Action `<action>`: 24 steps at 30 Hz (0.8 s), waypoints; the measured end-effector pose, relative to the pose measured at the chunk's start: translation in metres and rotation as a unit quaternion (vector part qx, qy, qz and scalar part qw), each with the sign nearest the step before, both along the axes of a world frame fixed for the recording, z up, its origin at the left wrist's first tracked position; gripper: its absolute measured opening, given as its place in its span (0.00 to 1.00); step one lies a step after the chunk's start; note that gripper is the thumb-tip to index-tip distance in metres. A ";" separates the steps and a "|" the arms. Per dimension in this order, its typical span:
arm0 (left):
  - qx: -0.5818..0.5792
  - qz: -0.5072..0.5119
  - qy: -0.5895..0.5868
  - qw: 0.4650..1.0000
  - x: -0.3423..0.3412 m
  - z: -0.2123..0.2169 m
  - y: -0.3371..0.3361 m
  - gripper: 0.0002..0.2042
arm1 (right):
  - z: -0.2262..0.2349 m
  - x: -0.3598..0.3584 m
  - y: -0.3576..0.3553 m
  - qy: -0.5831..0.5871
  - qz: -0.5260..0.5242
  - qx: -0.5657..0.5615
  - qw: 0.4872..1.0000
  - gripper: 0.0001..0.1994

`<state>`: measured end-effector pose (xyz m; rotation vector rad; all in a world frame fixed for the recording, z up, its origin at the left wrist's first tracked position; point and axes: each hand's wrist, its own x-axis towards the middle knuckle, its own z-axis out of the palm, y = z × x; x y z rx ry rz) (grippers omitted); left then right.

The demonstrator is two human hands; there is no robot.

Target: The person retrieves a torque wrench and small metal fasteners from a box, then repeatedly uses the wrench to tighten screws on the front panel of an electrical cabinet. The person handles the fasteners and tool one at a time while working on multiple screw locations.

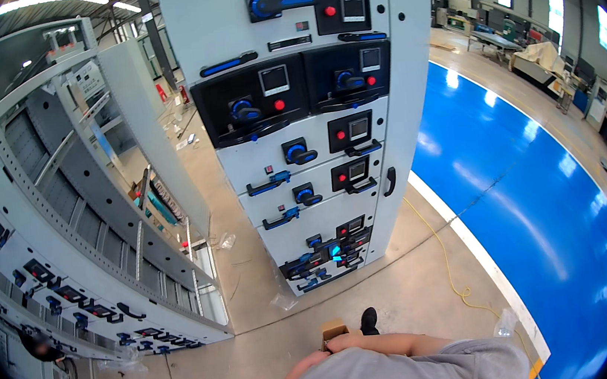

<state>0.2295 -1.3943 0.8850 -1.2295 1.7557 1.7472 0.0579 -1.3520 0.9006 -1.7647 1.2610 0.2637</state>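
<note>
held thing: small brown cardboard box (332,330), low in the view against the person's torso, touching the right hand's fingers
right hand: right hand (345,343) curled on the box from just behind it; forearm runs rightward across the grey shirt
left hand: left hand not visible, only a forearm edge; grip cannot be told
nearer hand: right
box axis: too small to tell
beyond box: black shoe (369,321) just right of it, on the tan concrete floor (405,290)
further out: tall grey switchgear cabinet with blue handles (304,129) ahead; yellow cable (447,263) to the right; blue floor area (528,186)
</note>
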 end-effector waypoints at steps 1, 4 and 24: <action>0.001 0.002 0.001 1.000 0.002 -0.002 0.002 0.18 | 0.010 0.003 0.002 0.011 -0.016 0.017 1.000 0.20; -0.004 0.003 0.007 1.000 0.004 -0.005 0.003 0.18 | 0.017 0.002 0.001 0.027 0.055 0.015 0.998 0.19; -0.133 -0.008 0.126 0.983 0.072 -0.130 0.036 0.16 | -0.015 0.051 0.001 0.058 0.072 -0.158 0.983 0.14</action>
